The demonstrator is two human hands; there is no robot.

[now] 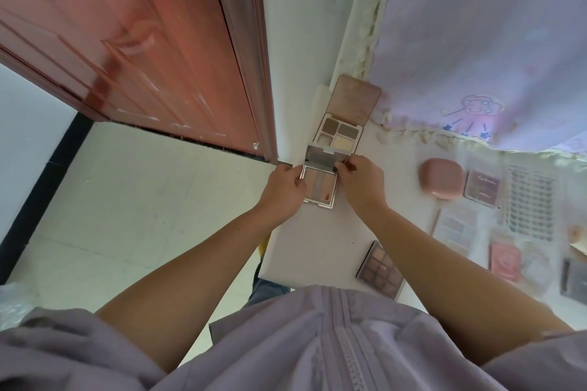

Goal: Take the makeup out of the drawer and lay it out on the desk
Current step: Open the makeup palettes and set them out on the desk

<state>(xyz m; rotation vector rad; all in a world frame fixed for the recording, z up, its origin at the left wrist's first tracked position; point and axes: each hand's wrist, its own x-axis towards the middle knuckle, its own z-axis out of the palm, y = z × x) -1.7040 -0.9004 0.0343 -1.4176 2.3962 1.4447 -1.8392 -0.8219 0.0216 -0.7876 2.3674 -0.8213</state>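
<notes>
From the head camera, two bare hands are meeting over a small square palette [319, 187] that is lying on the white desk [305, 247]. The left hand [283, 189] is pinching the palette's left edge, fingers curled on it. The right hand [360, 179] is pinching the right side near the hinge, where the shiny silver lid is standing open. Inside, smooth stripes of pale powder are showing.

Just behind it, touching or almost touching, a bigger palette [341, 124] is lying open, with four square pans and a flat pinkish lid leaning back.

Near the desk's front edge, a dark palette [379, 270] with nine little brown squares is resting flat.

Further right, a rounded pink case [441, 178] is sitting smooth and glossy beside a small dark pink box [481, 189]. More flat makeup boxes are lying beyond it, blurry.

A soft purple curtain [476, 41] with a fuzzy cream trim is hanging at the back. A glossy reddish wooden door [127, 41] is standing to the left.
</notes>
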